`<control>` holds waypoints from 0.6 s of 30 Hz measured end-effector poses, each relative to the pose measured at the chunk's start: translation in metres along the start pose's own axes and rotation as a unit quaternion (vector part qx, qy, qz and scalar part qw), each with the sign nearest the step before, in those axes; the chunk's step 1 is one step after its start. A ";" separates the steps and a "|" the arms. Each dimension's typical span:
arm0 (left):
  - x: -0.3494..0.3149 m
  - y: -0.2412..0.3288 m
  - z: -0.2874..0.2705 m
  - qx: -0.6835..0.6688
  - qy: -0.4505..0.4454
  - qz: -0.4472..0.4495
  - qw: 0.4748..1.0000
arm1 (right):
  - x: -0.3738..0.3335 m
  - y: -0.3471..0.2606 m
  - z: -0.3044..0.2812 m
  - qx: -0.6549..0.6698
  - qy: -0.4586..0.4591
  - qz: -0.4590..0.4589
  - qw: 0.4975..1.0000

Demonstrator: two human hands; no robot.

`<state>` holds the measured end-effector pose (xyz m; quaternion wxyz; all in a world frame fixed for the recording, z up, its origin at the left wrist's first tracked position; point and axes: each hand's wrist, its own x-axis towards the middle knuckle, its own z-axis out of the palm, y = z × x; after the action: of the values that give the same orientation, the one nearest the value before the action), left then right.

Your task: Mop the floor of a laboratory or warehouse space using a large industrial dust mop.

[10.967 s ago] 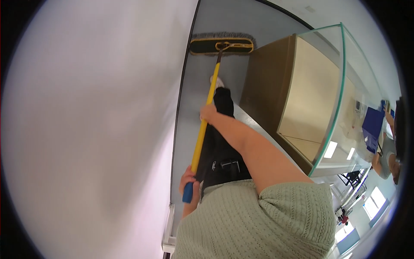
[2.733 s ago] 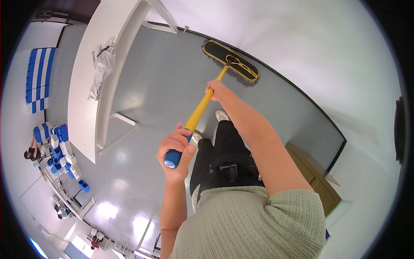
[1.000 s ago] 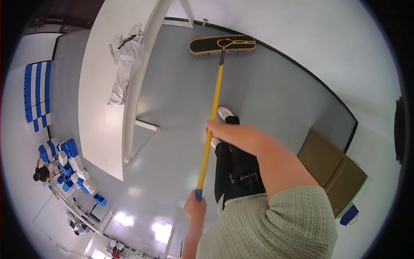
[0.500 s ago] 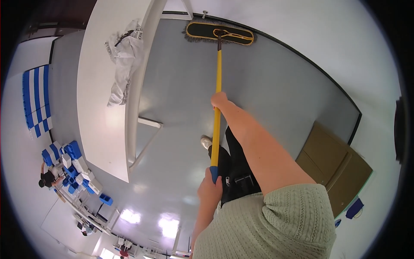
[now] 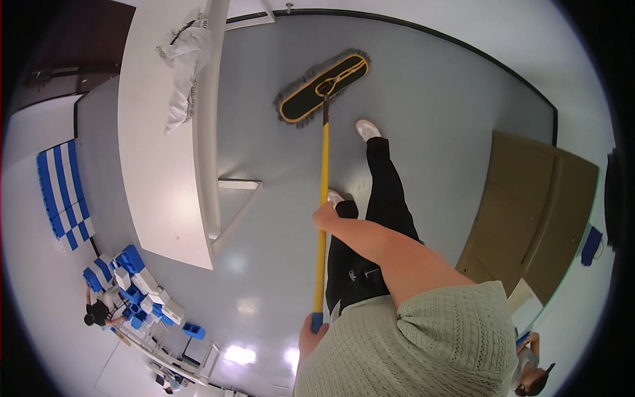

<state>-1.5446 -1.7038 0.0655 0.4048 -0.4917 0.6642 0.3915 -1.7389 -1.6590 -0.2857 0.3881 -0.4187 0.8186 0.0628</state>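
A dust mop with a long yellow handle (image 5: pixel 323 264) runs away from my body across the grey floor. Its flat head (image 5: pixel 311 92), dark green with yellow trim and a grey fringe, lies on the floor, angled with the right end farther away. Around the middle of the handle, my right hand (image 5: pixel 325 216) is closed. My left hand (image 5: pixel 309 336) grips the blue end of the handle close to my waist; part of it is cut off by my sweater. My feet in light shoes (image 5: pixel 366 130) stand just behind the mop head.
On the left stands a long white table (image 5: pixel 162 178) with a crumpled white plastic bag (image 5: pixel 188 66) on it. Its leg frame (image 5: pixel 241 192) juts over the floor. A brown cabinet (image 5: pixel 516 205) is at the right. Blue and white bins (image 5: pixel 142 291) and a person (image 5: pixel 102 311) are at the lower left.
The mop head has come away from the far wall toward me and turned slantwise. Both hands have drawn nearer my body, and one foot has stepped forward. Another person now shows at lower right.
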 end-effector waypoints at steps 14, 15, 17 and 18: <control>0.007 -0.025 -0.048 0.073 0.010 0.029 0.997 | -0.006 -0.054 0.045 0.768 -0.060 0.159 0.618; 0.000 -0.027 -0.055 0.069 0.045 0.003 0.997 | -0.018 -0.060 -0.005 0.814 -0.074 0.201 0.541; 0.010 0.014 -0.064 0.080 0.055 0.001 0.995 | -0.011 -0.021 -0.042 0.854 -0.064 0.265 0.443; 0.028 0.059 -0.064 0.097 0.029 0.019 0.995 | 0.007 0.018 -0.025 0.841 0.004 0.236 0.487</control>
<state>-1.6172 -1.7590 0.0704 0.4231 -0.4485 0.7199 0.3187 -1.7694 -1.6625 -0.2776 0.5225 0.3159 0.5520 -0.5679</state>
